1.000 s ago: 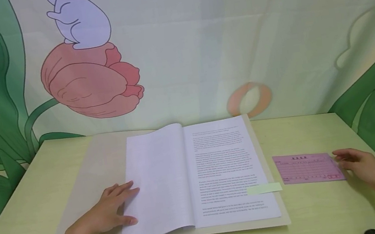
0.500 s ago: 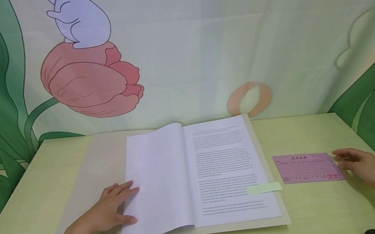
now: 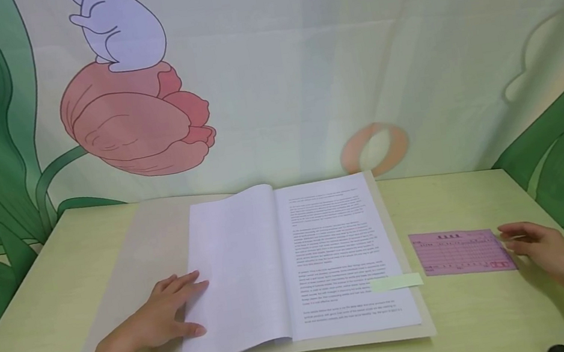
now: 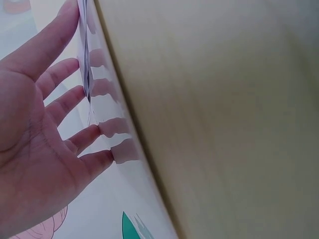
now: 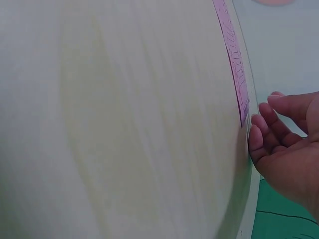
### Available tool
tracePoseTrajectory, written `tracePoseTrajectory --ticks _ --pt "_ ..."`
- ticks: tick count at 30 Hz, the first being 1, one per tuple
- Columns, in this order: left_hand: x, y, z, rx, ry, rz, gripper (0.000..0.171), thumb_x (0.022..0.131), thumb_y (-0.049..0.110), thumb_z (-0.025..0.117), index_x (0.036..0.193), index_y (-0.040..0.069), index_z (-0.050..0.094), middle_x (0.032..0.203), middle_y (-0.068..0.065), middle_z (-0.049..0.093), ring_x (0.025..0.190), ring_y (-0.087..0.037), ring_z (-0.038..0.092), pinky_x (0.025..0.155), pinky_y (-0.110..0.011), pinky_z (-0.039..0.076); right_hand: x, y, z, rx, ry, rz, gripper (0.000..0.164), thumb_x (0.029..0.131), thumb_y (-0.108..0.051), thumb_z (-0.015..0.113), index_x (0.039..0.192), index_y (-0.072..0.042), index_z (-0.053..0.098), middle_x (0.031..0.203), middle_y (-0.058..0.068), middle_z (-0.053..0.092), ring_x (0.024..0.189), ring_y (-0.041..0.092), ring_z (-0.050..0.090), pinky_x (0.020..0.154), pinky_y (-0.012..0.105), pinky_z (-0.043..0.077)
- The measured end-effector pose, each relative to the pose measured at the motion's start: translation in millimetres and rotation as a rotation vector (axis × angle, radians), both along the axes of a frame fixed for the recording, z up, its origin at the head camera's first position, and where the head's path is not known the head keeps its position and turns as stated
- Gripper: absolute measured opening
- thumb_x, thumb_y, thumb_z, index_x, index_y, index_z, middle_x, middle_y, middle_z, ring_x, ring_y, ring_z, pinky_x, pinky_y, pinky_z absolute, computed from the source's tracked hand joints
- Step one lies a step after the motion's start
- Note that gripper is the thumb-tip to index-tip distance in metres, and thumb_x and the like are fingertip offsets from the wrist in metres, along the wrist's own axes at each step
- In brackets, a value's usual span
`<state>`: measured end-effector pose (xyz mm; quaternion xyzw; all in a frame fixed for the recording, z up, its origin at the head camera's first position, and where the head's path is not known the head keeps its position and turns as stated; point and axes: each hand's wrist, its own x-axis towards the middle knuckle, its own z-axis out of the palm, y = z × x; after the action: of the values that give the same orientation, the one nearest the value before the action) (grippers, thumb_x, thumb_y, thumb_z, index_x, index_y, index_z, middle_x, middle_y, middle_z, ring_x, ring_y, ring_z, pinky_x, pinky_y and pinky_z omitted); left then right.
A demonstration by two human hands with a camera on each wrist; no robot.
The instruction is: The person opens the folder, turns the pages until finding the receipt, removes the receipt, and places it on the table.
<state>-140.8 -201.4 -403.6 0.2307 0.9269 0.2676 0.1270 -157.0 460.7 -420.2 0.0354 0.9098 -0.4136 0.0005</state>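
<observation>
An open booklet of printed sheets (image 3: 335, 241) lies in its pale cover (image 3: 144, 239) on the table, its left page blank and its right page full of text. A pale green sticky tab (image 3: 396, 283) pokes out past the right page's edge. My left hand (image 3: 158, 322) rests with spread fingers at the blank page's left edge; in the left wrist view its fingertips (image 4: 88, 133) touch down by the paper. My right hand (image 3: 542, 252), fingers loosely bent, rests at the right end of a pink printed slip (image 3: 463, 252) and holds nothing.
The pale wooden table (image 3: 450, 351) reaches back to a curtain (image 3: 300, 76) printed with a rabbit, a tulip and leaves. Dark straps show at both wrists along the lower edge of the head view.
</observation>
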Motion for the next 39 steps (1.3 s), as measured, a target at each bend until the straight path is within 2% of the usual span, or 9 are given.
tracePoseTrajectory --ticks 6,13,21,25,29,31,34,39 --pt "0.2 0 0.9 -0.014 -0.005 0.004 0.079 0.071 0.042 0.073 0.134 0.003 0.044 0.142 -0.021 0.029 0.126 -0.051 0.014 0.096 -0.065 0.019 3.6 -4 6.3 -0.036 0.013 0.026 0.039 0.091 -0.01 0.055 0.12 0.014 0.046 0.094 -0.023 0.055 0.082 -0.008 0.051 0.066 0.019 0.048" --pt "0.2 1 1.1 -0.022 -0.01 0.003 0.08 0.071 0.043 0.072 0.134 0.004 0.043 0.143 -0.021 0.028 0.126 -0.051 0.013 0.096 -0.065 0.019 9.5 -4 15.3 -0.063 0.041 0.045 0.03 0.09 -0.008 0.057 0.117 0.006 0.054 0.094 -0.026 0.056 0.082 -0.009 0.054 0.065 0.019 0.049" --pt "0.6 0 1.3 -0.031 -0.005 0.002 0.08 0.072 0.043 0.072 0.135 0.005 0.043 0.144 -0.02 0.027 0.127 -0.051 0.013 0.095 -0.065 0.02 17.4 -4 23.1 -0.014 0.03 0.065 0.035 0.093 -0.016 0.055 0.12 0.006 0.051 0.097 -0.027 0.054 0.083 -0.011 0.053 0.066 0.02 0.049" --pt "1.4 0 3.0 -0.034 0.005 0.0 0.079 0.073 0.044 0.071 0.135 0.005 0.043 0.144 -0.02 0.026 0.127 -0.05 0.013 0.095 -0.065 0.021 21.1 -7 27.0 -0.024 0.042 0.079 0.031 0.093 -0.018 0.055 0.119 0.0 0.054 0.099 -0.025 0.055 0.085 -0.011 0.053 0.067 0.02 0.049" --pt "2.4 1 6.6 -0.036 0.011 0.004 0.077 0.074 0.043 0.07 0.135 0.005 0.043 0.143 -0.022 0.026 0.126 -0.05 0.013 0.094 -0.066 0.021 22.7 -12 32.2 -0.052 0.051 0.086 0.022 0.092 -0.014 0.055 0.113 -0.017 0.059 0.098 -0.027 0.055 0.085 -0.01 0.054 0.067 0.018 0.048" --pt "2.7 2 7.9 -0.036 0.01 0.006 0.076 0.075 0.043 0.07 0.135 0.005 0.043 0.143 -0.023 0.026 0.126 -0.05 0.014 0.094 -0.066 0.021 23.1 -15 34.7 -0.06 0.05 0.087 0.021 0.092 -0.013 0.055 0.112 -0.02 0.059 0.098 -0.027 0.055 0.085 -0.01 0.054 0.067 0.017 0.048" --pt "3.1 2 9.1 -0.035 0.005 0.01 0.076 0.076 0.045 0.068 0.135 0.005 0.042 0.143 -0.025 0.025 0.126 -0.05 0.013 0.094 -0.066 0.021 24.0 -20 37.3 -0.037 0.046 0.082 0.022 0.092 -0.016 0.055 0.114 -0.015 0.058 0.098 -0.027 0.055 0.085 -0.01 0.053 0.067 0.016 0.047" --pt "3.1 3 9.9 -0.032 0.011 0.014 0.075 0.077 0.046 0.067 0.136 0.005 0.042 0.143 -0.026 0.025 0.126 -0.05 0.013 0.093 -0.067 0.021 26.5 -27 39.8 0.066 0.006 0.04 0.04 0.092 -0.024 0.056 0.122 0.002 0.051 0.101 -0.021 0.055 0.084 -0.01 0.05 0.066 0.017 0.045"
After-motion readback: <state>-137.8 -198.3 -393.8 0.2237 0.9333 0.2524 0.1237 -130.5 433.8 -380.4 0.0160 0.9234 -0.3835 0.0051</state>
